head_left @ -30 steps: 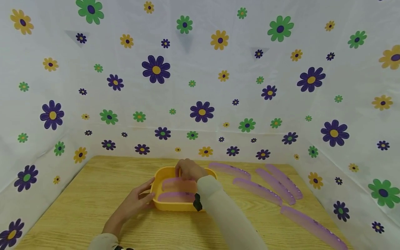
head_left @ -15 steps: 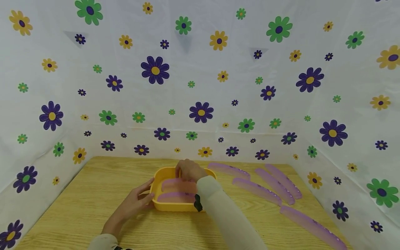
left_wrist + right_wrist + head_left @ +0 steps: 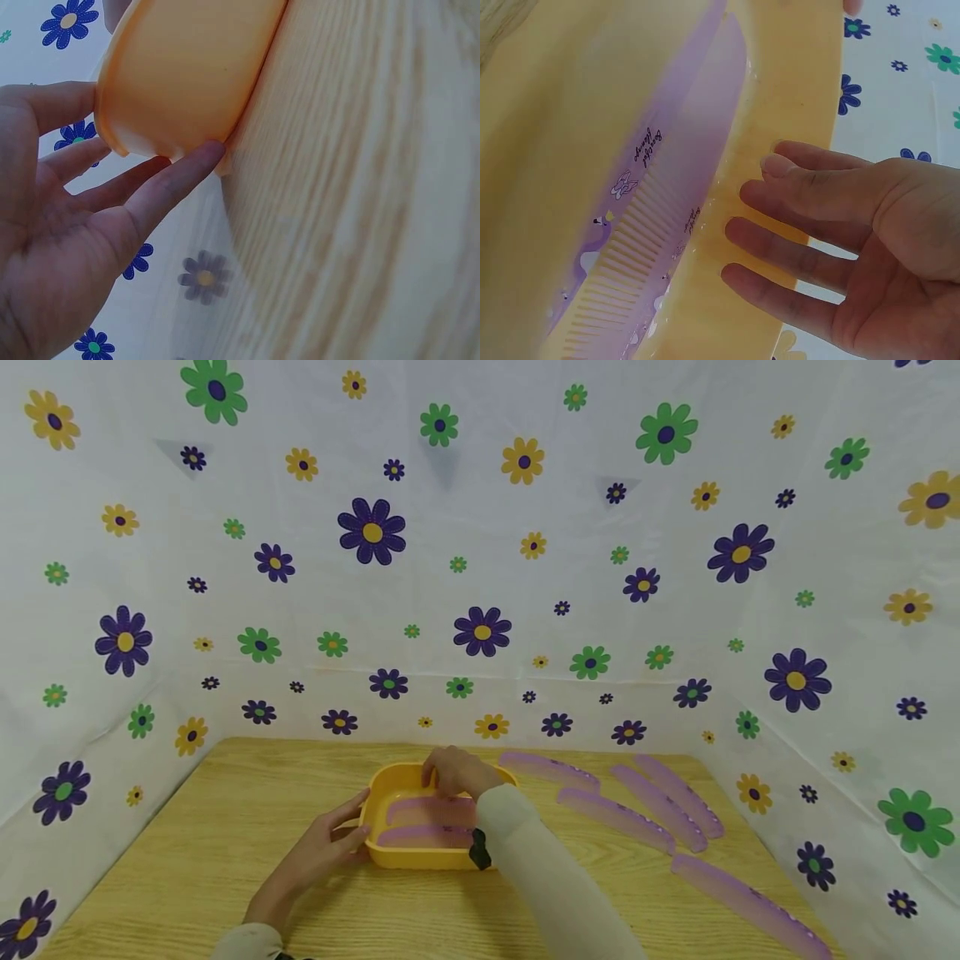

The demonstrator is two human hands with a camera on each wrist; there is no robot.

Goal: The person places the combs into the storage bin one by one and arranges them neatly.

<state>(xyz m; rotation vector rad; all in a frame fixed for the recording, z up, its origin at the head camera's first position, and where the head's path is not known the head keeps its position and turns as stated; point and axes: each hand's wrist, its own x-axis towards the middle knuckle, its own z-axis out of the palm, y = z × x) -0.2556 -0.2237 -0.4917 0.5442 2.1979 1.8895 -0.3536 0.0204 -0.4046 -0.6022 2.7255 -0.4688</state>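
Observation:
A yellow plastic box (image 3: 427, 858) stands on the table, with two purple combs lying side by side inside, the rear comb (image 3: 427, 811) and the front comb (image 3: 423, 837). At the left end my left hand (image 3: 322, 843) holds the box between thumb and fingers. In the left wrist view its fingertips (image 3: 214, 152) rest against the outer wall, close to the tabletop. My right hand (image 3: 459, 771) reaches over the far side of the box. The right wrist view shows its fingers (image 3: 787, 251) spread and nothing pinched, beside the combs. My right forearm hides the box's right end.
More purple combs lie on the wooden table (image 3: 225, 827) to the right: one comb (image 3: 551, 768) beside the box, another comb (image 3: 618, 817), a pair toward the back right, and one comb (image 3: 750, 902) near the front. A flowered cloth (image 3: 487, 568) encloses the table.
The rear comb, tilted up under my right hand before, now lies flat on the box floor, let go by that hand. My left hand and the box stay in place.

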